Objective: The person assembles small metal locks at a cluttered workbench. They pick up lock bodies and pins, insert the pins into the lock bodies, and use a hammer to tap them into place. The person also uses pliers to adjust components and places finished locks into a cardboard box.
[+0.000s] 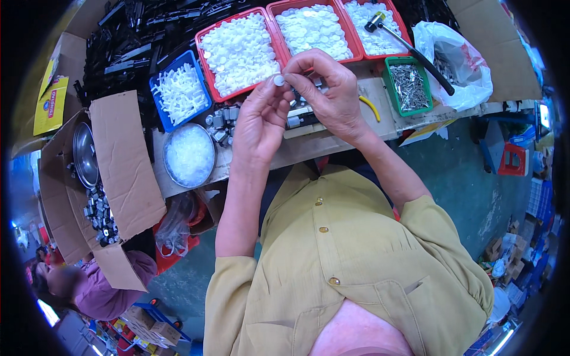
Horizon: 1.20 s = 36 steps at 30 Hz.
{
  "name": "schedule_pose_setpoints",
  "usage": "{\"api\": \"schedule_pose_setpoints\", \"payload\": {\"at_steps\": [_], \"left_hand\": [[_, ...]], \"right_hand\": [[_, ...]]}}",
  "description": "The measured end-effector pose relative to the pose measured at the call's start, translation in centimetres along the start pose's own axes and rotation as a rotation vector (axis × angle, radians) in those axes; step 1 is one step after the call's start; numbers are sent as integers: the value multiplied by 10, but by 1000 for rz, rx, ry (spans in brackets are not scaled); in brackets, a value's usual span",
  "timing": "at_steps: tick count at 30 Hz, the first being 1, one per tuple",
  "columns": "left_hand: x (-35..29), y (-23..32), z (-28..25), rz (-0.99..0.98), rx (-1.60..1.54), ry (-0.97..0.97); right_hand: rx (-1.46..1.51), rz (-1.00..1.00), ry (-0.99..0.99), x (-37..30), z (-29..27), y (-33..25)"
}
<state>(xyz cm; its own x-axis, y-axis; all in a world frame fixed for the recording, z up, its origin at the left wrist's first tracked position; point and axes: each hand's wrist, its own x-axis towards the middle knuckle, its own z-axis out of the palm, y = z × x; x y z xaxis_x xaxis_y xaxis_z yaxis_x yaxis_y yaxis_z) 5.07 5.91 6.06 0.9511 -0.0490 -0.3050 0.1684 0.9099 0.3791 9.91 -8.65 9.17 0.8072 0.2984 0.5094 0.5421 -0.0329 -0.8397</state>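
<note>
My left hand and my right hand meet above the workbench. Together their fingertips pinch a small white round cap, which seems to sit on a small metal part that my right hand mostly hides. Just beneath the hands lie several small grey metal pieces on the bench. Behind them stand three red trays: the left red tray and the middle red tray are heaped with white round caps.
A blue bin of white plastic parts and a round metal bowl of white bits stand left. A green tray of metal pins, a black-handled hammer and a plastic bag lie right. A cardboard box holds metal parts. Another person sits at lower left.
</note>
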Motion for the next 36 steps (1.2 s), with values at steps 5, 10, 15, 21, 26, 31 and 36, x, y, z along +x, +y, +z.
{"api": "schedule_pose_setpoints", "payload": {"at_steps": [5, 10, 15, 21, 26, 31, 36], "left_hand": [[-5, -10, -1, -48, 22, -6], [-3, -16, -1, -95, -29, -26], [-7, -24, 3, -116, -13, 7], [-14, -28, -3, -137, -33, 5], [-26, -33, 5, -83, 27, 32], [-33, -35, 7, 128, 262, -29], [-40, -30, 7, 368, 615, -101]], "right_hand": [[-47, -31, -6, -5, -5, -2], [-129, -102, -6, -7, -12, -1], [-248, -241, -8, -10, -17, 0], [-82, -41, 7, -15, -25, 1], [-183, -157, -35, -26, -28, 0], [-21, 62, -137, -28, -32, -5], [87, 186, -276, -27, -39, -7]]}}
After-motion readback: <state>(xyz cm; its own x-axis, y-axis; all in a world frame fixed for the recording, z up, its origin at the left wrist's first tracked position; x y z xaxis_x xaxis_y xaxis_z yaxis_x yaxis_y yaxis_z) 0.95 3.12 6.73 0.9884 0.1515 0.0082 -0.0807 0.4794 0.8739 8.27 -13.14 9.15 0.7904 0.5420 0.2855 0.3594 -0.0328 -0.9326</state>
